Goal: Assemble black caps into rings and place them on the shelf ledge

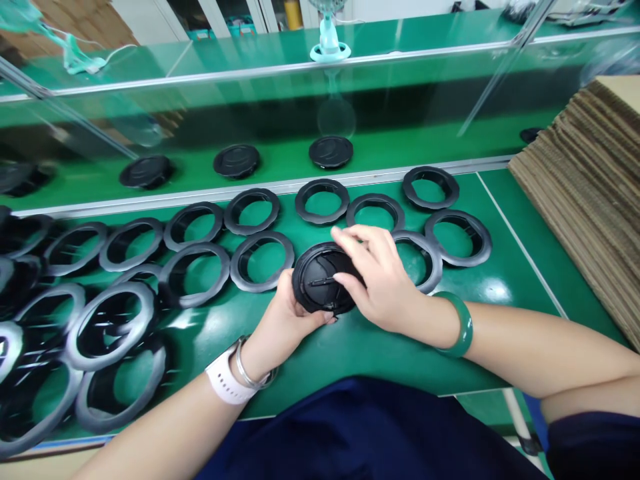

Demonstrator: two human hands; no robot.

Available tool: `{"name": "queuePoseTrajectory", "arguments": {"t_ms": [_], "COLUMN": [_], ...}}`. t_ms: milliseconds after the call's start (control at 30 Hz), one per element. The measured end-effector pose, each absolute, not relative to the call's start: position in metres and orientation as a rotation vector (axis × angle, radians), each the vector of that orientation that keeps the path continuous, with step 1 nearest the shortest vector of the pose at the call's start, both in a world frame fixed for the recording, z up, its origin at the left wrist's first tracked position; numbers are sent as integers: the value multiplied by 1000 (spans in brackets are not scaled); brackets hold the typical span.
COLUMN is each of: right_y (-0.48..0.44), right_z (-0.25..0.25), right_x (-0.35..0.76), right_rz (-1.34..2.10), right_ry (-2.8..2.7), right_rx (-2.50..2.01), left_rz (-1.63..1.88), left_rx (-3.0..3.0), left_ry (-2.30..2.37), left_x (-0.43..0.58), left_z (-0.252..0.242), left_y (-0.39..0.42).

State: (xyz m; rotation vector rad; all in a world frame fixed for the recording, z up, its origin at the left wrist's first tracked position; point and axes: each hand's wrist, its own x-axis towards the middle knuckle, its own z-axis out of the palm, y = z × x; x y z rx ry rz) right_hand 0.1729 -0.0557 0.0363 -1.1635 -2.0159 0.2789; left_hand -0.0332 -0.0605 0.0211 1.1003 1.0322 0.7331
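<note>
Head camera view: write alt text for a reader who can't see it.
A left hand and right hand hold a black plastic disc above a green workbench, the left cradling its edge, the right over its top. Black plastic rings surround them, black discs sit on a raised shelf, and stacked cardboard lies right.

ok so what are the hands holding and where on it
A round black plastic cap: the left hand cups its lower edge and the right hand grips its right rim.
</note>
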Motion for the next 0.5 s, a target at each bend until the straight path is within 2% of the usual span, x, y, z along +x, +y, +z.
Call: {"name": "queuePoseTrajectory", "arguments": {"t_ms": [200,500], "right_y": [-53,-57], "right_z": [35,39], "right_x": [173,164], "right_rz": [821,1031], "right_ry": [-1812,-1636], "right_rx": [-1353,-1355], "left_rz": [715,685], "left_rx": [1202,1324], "left_ry": [1040,1081], "left_x": [-37,-38], "left_z": [24,31], "left_y": [-66,-66]}}
